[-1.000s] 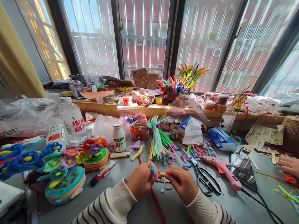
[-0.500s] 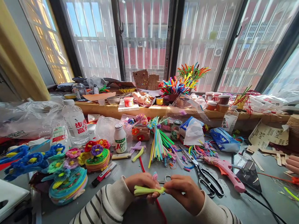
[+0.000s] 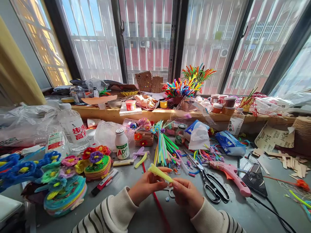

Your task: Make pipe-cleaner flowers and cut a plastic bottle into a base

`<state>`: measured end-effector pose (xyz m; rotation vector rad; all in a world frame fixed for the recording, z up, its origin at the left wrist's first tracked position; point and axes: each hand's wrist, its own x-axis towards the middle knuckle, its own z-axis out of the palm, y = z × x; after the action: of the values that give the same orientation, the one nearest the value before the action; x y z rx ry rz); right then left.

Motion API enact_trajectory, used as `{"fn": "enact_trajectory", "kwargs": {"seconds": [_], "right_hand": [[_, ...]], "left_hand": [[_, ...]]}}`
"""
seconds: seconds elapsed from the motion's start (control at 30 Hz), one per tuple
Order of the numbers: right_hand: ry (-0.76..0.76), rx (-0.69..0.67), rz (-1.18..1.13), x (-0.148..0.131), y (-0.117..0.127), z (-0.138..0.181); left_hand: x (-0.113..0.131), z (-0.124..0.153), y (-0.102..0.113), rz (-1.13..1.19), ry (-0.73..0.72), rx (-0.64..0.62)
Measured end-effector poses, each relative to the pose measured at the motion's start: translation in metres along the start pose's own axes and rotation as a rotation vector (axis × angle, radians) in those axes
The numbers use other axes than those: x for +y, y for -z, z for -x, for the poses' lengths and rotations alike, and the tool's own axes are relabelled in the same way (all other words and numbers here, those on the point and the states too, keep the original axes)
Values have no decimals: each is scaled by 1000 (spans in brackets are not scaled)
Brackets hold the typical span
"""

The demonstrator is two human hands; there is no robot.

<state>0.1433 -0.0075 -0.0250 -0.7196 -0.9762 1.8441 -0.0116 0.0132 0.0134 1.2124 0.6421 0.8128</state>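
Note:
A pale yellow bundle of pipe cleaners [image 3: 159, 173] is held low over the front of the table, tilted with its wide end up and to the left. My right hand [image 3: 187, 194] pinches its narrow end between thumb and fingers. Around the middle of the bundle, my left hand [image 3: 148, 184] has its thumb in front and a finger stretched out behind. Small scissors [image 3: 170, 192], partly covered by my hands, lie on the table beneath. A red pipe cleaner [image 3: 159, 207] runs under my left hand toward the front edge.
Large black-handled scissors [image 3: 210, 184] and a pink glue gun [image 3: 232, 176] lie to the right. Blue pipe-cleaner flowers [image 3: 26, 168] and a round layered piece [image 3: 65, 195] stand left. Ahead are a white bottle [image 3: 121, 144] and a pile of pipe cleaners [image 3: 164, 147].
The yellow bundle has risen and turned from nearly level to tilted, its wide end now up. My left hand has opened somewhat around it. A hand at the far right has left the view.

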Motion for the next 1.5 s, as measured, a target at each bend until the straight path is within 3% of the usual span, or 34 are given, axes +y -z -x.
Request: {"fn": "enact_trajectory", "kwargs": {"seconds": [0.17, 0.3, 0.6, 0.73, 0.9, 1.03, 1.23, 1.37, 1.5], "right_hand": [[-87, -61, -41, 5, -7, 0], [-11, 3, 118, 7, -4, -4], [493, 202, 909, -1, -14, -3], [764, 352, 1348, 4, -20, -6], [1054, 464, 1833, 7, -27, -11], [956, 426, 1801, 5, -26, -10], [542, 244, 1248, -6, -12, 1], [319, 197, 897, -13, -3, 2], [189, 152, 770, -17, 0, -1]], "left_hand": [[-2, 1, -5, -33, -100, -30], [-6, 1, -3, -125, -56, 114], [-6, -4, -4, -149, 93, 445], [-5, -3, -7, -139, 38, 595], [-4, -3, -9, -85, 3, 695], [-3, -3, -8, -74, -25, 722], [-5, -4, -5, 24, 1, 580], [-9, -5, -1, 18, 1, 515], [-14, -6, 3, -107, -70, 524]]}}
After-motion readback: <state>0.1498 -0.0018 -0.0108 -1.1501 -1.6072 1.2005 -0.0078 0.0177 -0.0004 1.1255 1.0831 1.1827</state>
